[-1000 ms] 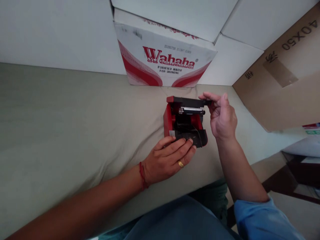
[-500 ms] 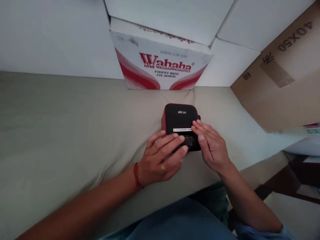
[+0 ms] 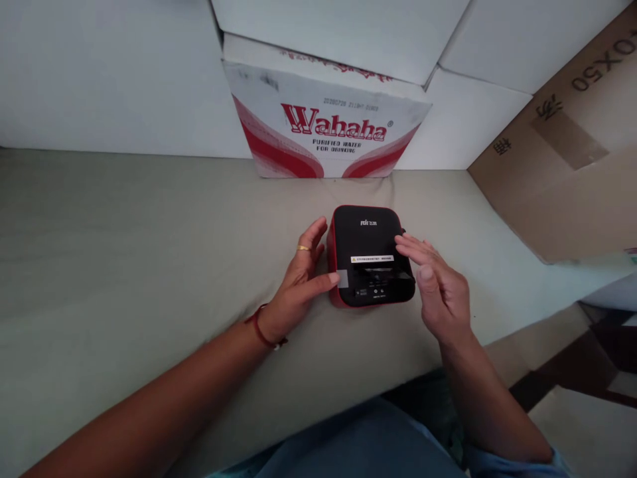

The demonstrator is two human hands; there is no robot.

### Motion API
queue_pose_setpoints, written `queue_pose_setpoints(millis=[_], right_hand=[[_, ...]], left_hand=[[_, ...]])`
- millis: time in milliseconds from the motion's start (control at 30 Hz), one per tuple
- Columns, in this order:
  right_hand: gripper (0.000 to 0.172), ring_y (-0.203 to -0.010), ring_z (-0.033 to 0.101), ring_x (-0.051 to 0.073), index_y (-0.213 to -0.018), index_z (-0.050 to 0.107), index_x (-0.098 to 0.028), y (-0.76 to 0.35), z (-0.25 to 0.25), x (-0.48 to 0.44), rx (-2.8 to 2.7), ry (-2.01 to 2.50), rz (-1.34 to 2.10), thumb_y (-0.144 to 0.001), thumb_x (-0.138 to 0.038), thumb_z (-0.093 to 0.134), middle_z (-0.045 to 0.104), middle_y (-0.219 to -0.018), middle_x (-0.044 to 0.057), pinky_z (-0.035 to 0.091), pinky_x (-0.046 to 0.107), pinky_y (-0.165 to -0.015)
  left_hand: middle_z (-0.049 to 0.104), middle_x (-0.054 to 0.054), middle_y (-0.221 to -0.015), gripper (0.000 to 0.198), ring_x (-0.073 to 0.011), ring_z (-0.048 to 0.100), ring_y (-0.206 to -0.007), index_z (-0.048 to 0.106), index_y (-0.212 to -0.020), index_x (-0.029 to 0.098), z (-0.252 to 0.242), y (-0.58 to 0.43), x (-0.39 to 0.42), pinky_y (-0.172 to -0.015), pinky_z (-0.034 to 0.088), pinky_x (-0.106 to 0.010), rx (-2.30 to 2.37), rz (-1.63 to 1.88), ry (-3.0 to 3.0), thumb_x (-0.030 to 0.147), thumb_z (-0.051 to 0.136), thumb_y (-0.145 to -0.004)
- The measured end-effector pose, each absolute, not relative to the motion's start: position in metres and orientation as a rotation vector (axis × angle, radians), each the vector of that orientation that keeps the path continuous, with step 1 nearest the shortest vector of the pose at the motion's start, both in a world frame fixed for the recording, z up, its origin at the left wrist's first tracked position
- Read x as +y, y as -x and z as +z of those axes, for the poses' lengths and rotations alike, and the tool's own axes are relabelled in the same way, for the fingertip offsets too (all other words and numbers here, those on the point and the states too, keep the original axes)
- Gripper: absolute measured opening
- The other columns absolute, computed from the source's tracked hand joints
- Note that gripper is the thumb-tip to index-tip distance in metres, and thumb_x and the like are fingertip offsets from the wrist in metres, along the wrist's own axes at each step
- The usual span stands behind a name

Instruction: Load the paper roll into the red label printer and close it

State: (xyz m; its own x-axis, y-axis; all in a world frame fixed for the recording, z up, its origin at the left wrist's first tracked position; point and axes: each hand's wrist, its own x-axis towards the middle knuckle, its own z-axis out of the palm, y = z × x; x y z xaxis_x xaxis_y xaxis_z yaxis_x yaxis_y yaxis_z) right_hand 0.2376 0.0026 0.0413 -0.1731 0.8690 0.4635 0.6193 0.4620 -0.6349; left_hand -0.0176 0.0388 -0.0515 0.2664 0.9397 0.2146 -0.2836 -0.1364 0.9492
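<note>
A small black device with red sides (image 3: 371,236), looking like a label printer, lies flat on the pale cloth. Across its top runs a white warning strip (image 3: 372,259), with a dark slot and small buttons nearer to me. At its left front corner is a small greyish patch (image 3: 343,279), like a clear sticker. My left hand (image 3: 301,275) is open along the left side, thumb tip at that patch, fingers raised beside the red wall. My right hand (image 3: 440,285) is open at the right edge, its fingers stretched out and fingertips at the top's right side; I cannot tell whether they touch.
Behind the device stands a white and red water carton (image 3: 328,126) against white boxes (image 3: 109,79). A brown cardboard box (image 3: 557,179) is at the right. The pale cloth-covered surface (image 3: 149,232) extends to the left and ends in front of my body.
My left hand has moved left off the device's front, turning upright along its side and uncovering the buttons and patch. My right hand has shifted slightly outward, to the right.
</note>
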Motion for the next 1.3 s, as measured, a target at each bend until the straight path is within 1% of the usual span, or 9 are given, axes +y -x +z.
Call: queue_pose_setpoints(millis=[133, 233, 333, 500, 700, 900, 1000, 1133, 1300], right_hand=[[0.041, -0.148, 0.069, 0.029, -0.146, 0.074, -0.034, -0.234, 0.058, -0.003, -1.973, 1.143, 0.356, -0.119, -0.043, 0.045, 0.080, -0.147, 0.006, 0.041, 0.064, -0.136], [0.044, -0.146, 0.070, 0.028, -0.154, 0.069, -0.033, -0.233, 0.063, -0.012, -2.146, 1.049, 0.337, -0.119, -0.044, 0.044, 0.083, -0.141, 0.006, 0.042, 0.061, -0.136], [0.045, -0.140, 0.075, 0.027, -0.155, 0.068, -0.028, -0.231, 0.057, -0.023, -2.244, 0.976, 0.264, -0.118, -0.042, 0.046, 0.086, -0.132, 0.007, 0.051, 0.056, -0.132], [0.048, -0.137, 0.077, 0.026, -0.159, 0.063, -0.024, -0.229, 0.042, -0.038, -2.264, 0.984, 0.202, -0.112, -0.026, 0.053, 0.085, -0.136, 0.011, 0.064, 0.052, -0.119], [0.045, -0.129, 0.082, 0.027, -0.145, 0.072, -0.025, -0.227, 0.047, -0.038, -2.325, 1.011, 0.084, -0.102, -0.011, 0.066, 0.086, -0.132, 0.009, 0.067, 0.050, -0.115], [0.027, -0.101, 0.088, 0.022, -0.132, 0.079, -0.026, -0.226, 0.085, -0.006, -2.299, 1.268, 0.188, -0.111, -0.025, 0.063, 0.089, -0.125, 0.006, 0.072, 0.035, -0.093], [0.030, -0.087, 0.087, 0.023, -0.127, 0.083, -0.026, -0.219, 0.100, 0.029, -2.450, 1.464, 0.216, -0.113, -0.030, 0.058, 0.090, -0.114, 0.005, 0.068, 0.037, -0.079], [0.038, -0.103, 0.084, 0.033, -0.129, 0.083, -0.027, -0.197, 0.108, 0.070, -2.863, 1.806, 0.090, -0.105, -0.021, 0.055, 0.088, -0.123, 0.010, 0.059, 0.040, -0.078], [0.047, -0.111, 0.080, 0.037, -0.143, 0.074, -0.026, -0.173, 0.108, 0.090, -3.083, 1.964, 0.048, -0.099, -0.023, 0.061, 0.084, -0.130, 0.015, 0.049, 0.038, -0.075]], left_hand=[[0.024, 0.001, -0.192, 0.097, -0.0346, 0.016, -0.181, 0.033, -0.173, 0.049, -0.053, 0.017, 0.040, -0.147, 0.014, -0.067, 0.651, 1.213, -1.266, 0.055, 0.085, -0.091], [0.023, 0.002, -0.192, 0.097, -0.0332, 0.018, -0.180, 0.029, -0.175, 0.050, -0.056, 0.016, 0.041, -0.147, 0.019, -0.066, 0.621, 1.209, -1.262, 0.054, 0.083, -0.094], [0.020, 0.001, -0.193, 0.098, -0.0330, 0.017, -0.181, 0.026, -0.176, 0.050, -0.060, 0.015, 0.040, -0.147, 0.020, -0.065, 0.651, 1.203, -1.262, 0.052, 0.081, -0.095], [0.017, 0.000, -0.194, 0.102, -0.0337, 0.013, -0.181, 0.024, -0.176, 0.049, -0.063, 0.012, 0.037, -0.148, 0.014, -0.065, 0.723, 1.206, -1.220, 0.053, 0.083, -0.093], [0.024, -0.002, -0.192, 0.099, -0.0330, 0.023, -0.179, 0.030, -0.174, 0.045, -0.064, 0.008, 0.043, -0.148, 0.019, -0.061, 0.603, 1.215, -1.233, 0.052, 0.085, -0.092], [0.039, -0.007, -0.182, 0.091, -0.0338, 0.037, -0.172, 0.039, -0.167, 0.040, -0.062, 0.007, 0.048, -0.144, 0.030, -0.060, 0.553, 1.240, -1.224, 0.051, 0.089, -0.091], [0.042, -0.008, -0.179, 0.090, -0.0339, 0.039, -0.169, 0.041, -0.164, 0.038, -0.061, 0.006, 0.048, -0.144, 0.029, -0.060, 0.557, 1.246, -1.182, 0.051, 0.089, -0.090], [0.044, -0.011, -0.177, 0.092, -0.0361, 0.041, -0.167, 0.040, -0.164, 0.034, -0.059, 0.004, 0.047, -0.142, 0.029, -0.062, 0.555, 1.239, -1.134, 0.049, 0.090, -0.087], [0.048, -0.012, -0.173, 0.093, -0.0377, 0.046, -0.161, 0.039, -0.164, 0.032, -0.058, 0.004, 0.048, -0.139, 0.032, -0.064, 0.545, 1.230, -1.158, 0.049, 0.088, -0.088]])
